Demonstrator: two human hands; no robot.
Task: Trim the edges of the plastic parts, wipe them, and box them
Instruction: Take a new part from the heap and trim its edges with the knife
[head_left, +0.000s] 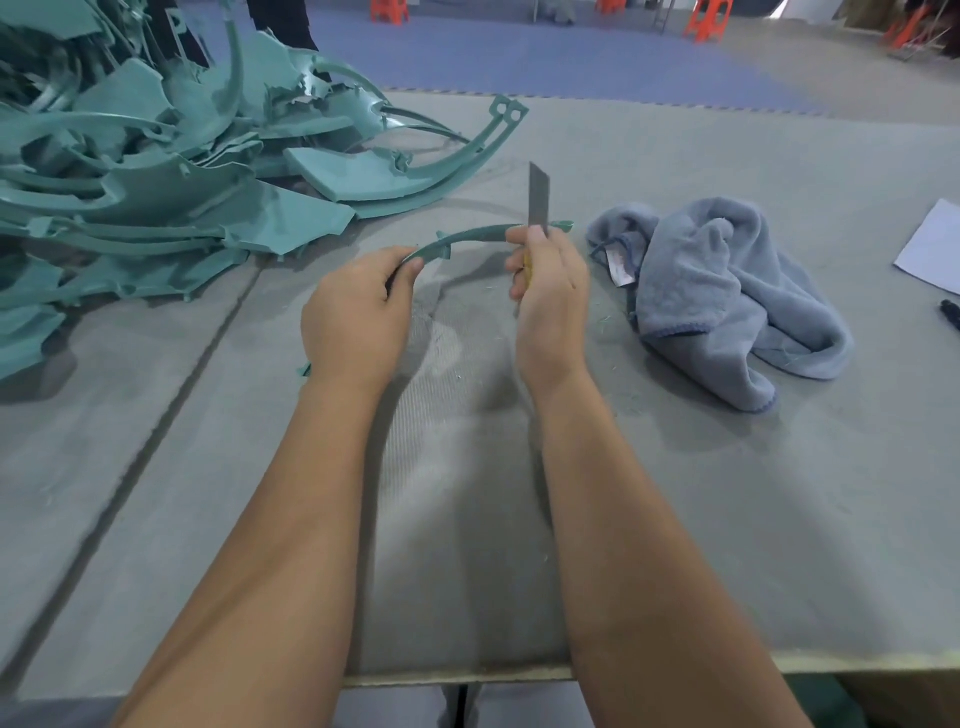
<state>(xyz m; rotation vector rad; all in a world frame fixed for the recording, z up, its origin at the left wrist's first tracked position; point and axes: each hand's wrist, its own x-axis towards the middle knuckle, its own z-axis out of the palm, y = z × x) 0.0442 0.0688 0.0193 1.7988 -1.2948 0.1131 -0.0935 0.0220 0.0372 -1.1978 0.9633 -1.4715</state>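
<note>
Grey table (675, 493); blue floor (519, 57); orange stools (707, 20).

A grey table (675, 519) carries everything, with a dark seam running diagonally across its left side. At the far left a heap of teal plastic parts (156, 171) sprawls over it. To the right lies a crumpled grey-blue towel (727, 291), and beyond that, at the right edge, a white sheet of paper (932, 244). Tiny teal shavings (602, 317) speckle the middle.

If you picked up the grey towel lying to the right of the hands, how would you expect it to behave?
The grey towel would probably go limp and drape, since it already lies crumpled in soft folds on the table. Its fluffy pile suggests it is light and easy to pinch, not slippery. It should not roll or tip, though trimmed shavings may cling to it.
</note>
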